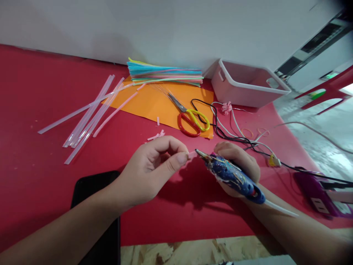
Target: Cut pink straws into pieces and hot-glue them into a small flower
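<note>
My left hand (154,169) pinches a small pink straw piece (192,155) between thumb and forefinger, held just above the red table cover. My right hand (239,165) grips a blue glue gun (234,176), with a glue stick (280,209) poking out of its back end. The gun's metal nozzle (200,152) points left and nearly touches the pink piece. Both hands hover over the front middle of the table.
Red-and-yellow scissors (191,119) lie on an orange sheet (154,103). Coloured straws (165,73) are stacked behind it and clear glue sticks (88,114) lie at the left. A white bin (248,84), cables (242,138), a purple power strip (320,195) and a black phone (93,191) also lie around.
</note>
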`<action>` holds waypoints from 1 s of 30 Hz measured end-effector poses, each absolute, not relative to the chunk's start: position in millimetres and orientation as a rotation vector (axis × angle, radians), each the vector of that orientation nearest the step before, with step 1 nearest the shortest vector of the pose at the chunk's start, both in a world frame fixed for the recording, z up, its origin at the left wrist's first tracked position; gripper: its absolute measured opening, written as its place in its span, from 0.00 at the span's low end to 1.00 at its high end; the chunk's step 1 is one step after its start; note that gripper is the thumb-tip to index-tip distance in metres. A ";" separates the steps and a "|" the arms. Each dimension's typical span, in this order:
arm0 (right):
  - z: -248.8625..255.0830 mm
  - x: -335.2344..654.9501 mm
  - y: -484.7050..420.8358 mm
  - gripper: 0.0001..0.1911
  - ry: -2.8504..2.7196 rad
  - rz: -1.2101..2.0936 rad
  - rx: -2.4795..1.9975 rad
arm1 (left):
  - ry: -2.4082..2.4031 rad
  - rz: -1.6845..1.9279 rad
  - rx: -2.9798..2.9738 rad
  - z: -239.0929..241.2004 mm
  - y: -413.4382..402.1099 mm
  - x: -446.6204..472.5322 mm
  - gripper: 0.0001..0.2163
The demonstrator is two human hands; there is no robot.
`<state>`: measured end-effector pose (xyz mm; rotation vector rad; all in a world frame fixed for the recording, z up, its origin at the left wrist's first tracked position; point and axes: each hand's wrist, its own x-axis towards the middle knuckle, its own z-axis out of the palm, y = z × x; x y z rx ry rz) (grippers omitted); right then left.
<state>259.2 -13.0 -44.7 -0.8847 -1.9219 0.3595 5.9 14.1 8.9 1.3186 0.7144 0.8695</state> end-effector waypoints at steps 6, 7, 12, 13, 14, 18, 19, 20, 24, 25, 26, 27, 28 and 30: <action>-37.1 251.8 -19.2 0.07 -1.829 0.469 -0.947 | 0.695 0.853 1.289 6.4 15.0 5.9 0.08; -34.2 250.2 -20.1 0.07 -1.831 0.491 -0.956 | 0.702 0.846 1.293 6.2 15.2 6.1 0.08; -25.9 245.8 -23.3 0.05 -1.860 0.564 -0.953 | 0.729 0.791 1.330 5.7 14.4 5.8 0.07; -25.6 245.7 -23.7 0.04 -1.863 0.567 -0.943 | 0.730 0.787 1.342 5.5 14.0 5.5 0.07; -25.4 245.7 -24.1 0.04 -1.863 0.572 -0.937 | 0.732 0.782 1.350 5.3 13.7 5.3 0.08; -26.0 246.7 -24.6 0.04 -1.858 0.586 -0.952 | 0.747 0.765 1.354 4.1 13.2 4.8 0.07; -26.8 247.2 -24.5 0.04 -1.854 0.592 -0.946 | 0.742 0.764 1.352 3.9 13.5 5.0 0.07; -27.9 247.8 -24.4 0.04 -1.851 0.601 -0.934 | 0.734 0.764 1.353 3.9 13.8 5.2 0.07; -35.0 249.9 -24.5 0.03 -1.834 0.643 -0.898 | 0.698 0.758 1.358 5.0 14.8 6.0 0.06; -36.6 250.1 -24.6 0.03 -1.830 0.648 -0.899 | 0.692 0.752 1.349 5.6 14.8 6.1 0.07; -37.7 250.0 -24.8 0.03 -1.824 0.651 -0.898 | 0.686 0.744 1.334 6.3 14.8 6.1 0.07; -38.2 249.7 -25.0 0.03 -1.818 0.652 -0.895 | 0.680 0.737 1.316 7.0 14.7 6.2 0.07; -38.1 249.2 -25.1 0.03 -1.815 0.654 -0.893 | 0.674 0.729 1.300 7.7 14.6 6.2 0.07; -36.2 247.9 -25.3 0.04 -1.817 0.651 -0.896 | 0.660 0.720 1.271 9.0 14.5 6.2 0.07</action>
